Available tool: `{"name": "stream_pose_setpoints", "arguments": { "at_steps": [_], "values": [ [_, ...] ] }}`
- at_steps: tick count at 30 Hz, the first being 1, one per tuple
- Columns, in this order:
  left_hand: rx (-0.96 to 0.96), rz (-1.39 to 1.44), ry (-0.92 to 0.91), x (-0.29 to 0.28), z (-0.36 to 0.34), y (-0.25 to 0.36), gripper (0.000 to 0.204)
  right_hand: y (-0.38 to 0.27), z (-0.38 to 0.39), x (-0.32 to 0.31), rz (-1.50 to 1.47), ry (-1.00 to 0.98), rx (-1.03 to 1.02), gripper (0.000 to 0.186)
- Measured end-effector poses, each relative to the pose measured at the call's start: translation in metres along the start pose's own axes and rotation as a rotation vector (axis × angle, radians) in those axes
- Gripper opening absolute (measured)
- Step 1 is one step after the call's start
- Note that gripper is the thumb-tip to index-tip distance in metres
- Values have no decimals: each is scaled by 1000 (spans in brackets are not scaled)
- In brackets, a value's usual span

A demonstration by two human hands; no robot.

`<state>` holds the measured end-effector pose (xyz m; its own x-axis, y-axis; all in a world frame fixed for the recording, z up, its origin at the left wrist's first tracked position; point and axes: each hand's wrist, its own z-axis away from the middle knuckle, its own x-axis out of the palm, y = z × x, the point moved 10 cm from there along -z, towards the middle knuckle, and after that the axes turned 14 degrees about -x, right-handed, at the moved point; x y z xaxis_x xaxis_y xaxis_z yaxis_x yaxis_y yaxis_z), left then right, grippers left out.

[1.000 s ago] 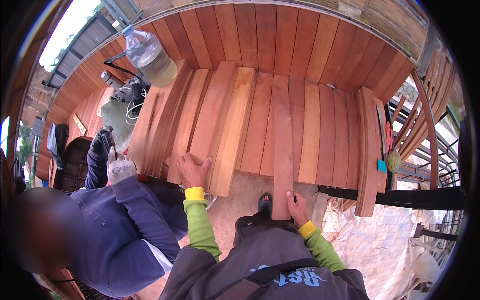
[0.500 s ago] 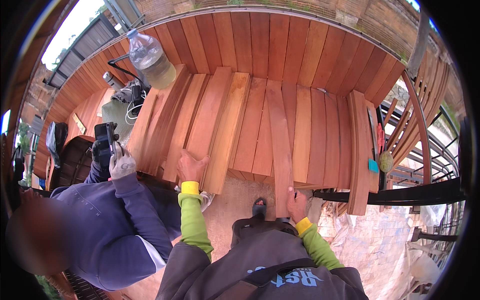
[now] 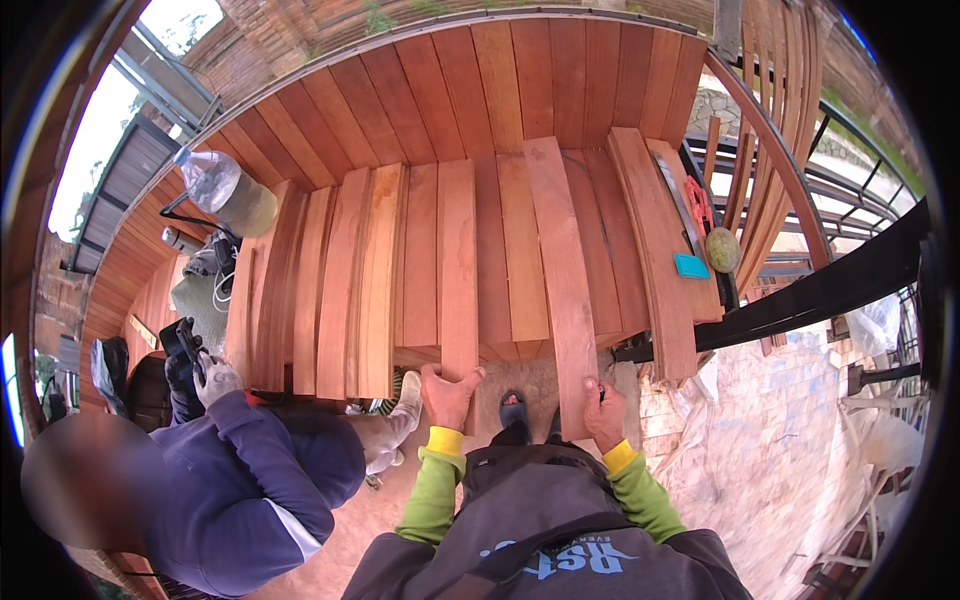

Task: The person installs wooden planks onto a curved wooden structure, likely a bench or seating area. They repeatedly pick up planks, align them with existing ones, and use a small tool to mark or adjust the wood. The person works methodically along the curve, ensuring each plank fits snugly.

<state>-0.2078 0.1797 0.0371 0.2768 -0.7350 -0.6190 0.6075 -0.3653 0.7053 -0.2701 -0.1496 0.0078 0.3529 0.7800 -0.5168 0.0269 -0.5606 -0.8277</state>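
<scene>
My left hand is closed round the near end of a reddish plank lying lengthwise away from me on the slatted wooden bench. My right hand grips another plank by its near end, to the right, with bare slats between the two. Several loose planks lie side by side left of my left hand. Farther right rests a short stack of planks, beside a long metal tool, a small turquoise block and red-handled tools.
At the left a co-worker in navy sits holding a phone in gloved hands. A large water bottle and cables stand on the bench. A green oval object lies right, near a black metal beam.
My left hand has moved right from the grouped planks and now grips a plank apart from them. My right hand still holds its plank. The view has shifted.
</scene>
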Motion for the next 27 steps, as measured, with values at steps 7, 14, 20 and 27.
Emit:
{"name": "stream_pose_setpoints", "arguments": {
  "at_steps": [7, 14, 20, 27],
  "values": [
    [30, 7, -36, 69, 40, 33, 74, 14, 23, -37, -33, 81, -22, 45],
    [195, 12, -13, 105, 54, 66, 73, 33, 35, -49, -62, 58, 14, 45],
    [-14, 256, -402, 150, 37, -51, 39, 36, 34, -59, -84, 76, -6, 48],
    [-164, 560, -509, 147, 78, -26, 29, 42, 25, -53, -98, 20, -3, 51]
  ]
}}
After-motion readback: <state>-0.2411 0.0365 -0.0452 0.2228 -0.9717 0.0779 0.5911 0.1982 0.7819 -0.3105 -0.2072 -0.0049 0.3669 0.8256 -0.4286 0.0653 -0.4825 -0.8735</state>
